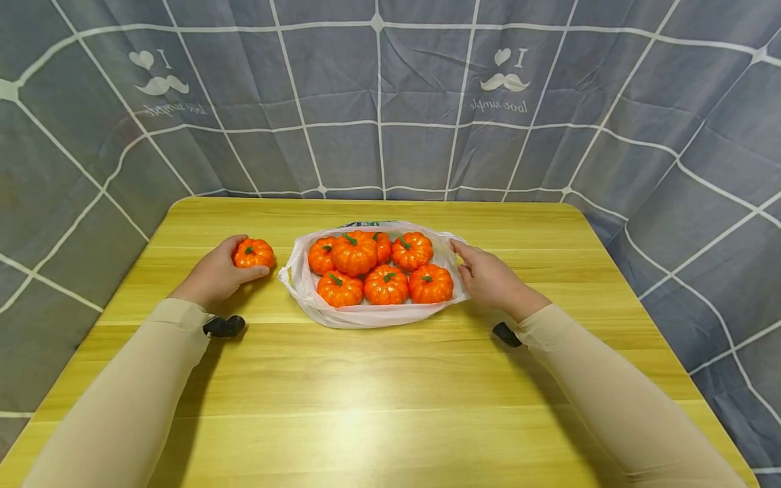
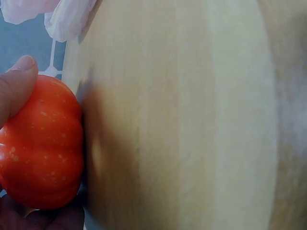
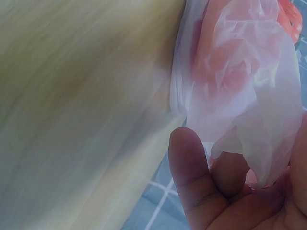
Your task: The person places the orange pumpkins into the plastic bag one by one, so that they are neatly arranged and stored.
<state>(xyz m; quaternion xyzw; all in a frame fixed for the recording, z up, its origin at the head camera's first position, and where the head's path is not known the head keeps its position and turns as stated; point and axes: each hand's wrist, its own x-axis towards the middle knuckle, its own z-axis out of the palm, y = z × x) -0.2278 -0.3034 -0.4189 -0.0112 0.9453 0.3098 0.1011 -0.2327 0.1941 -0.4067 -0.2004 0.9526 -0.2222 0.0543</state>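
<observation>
My left hand (image 1: pixel 215 274) holds a small orange toy pumpkin (image 1: pixel 253 253) with a green stem, left of the bag. In the left wrist view, the thumb lies on one side of this pumpkin (image 2: pixel 45 143) and fingers on the other. A white plastic bag (image 1: pixel 360 317) lies mid-table, its mouth spread wide. Several similar pumpkins (image 1: pixel 386 285) sit inside, one of them resting higher than its neighbours. At the bag's right end, my right hand (image 1: pixel 493 279) grips the rim. The right wrist view shows thin plastic (image 3: pixel 268 124) between thumb and curled fingers.
The yellow wood-grain table (image 1: pixel 366 407) extends on all sides of the bag. Behind and beside it hangs a grey curtain (image 1: pixel 421 81) with white grid lines. A dark strap end (image 1: pixel 224 327) juts from the left wrist, another (image 1: pixel 506 335) from the right.
</observation>
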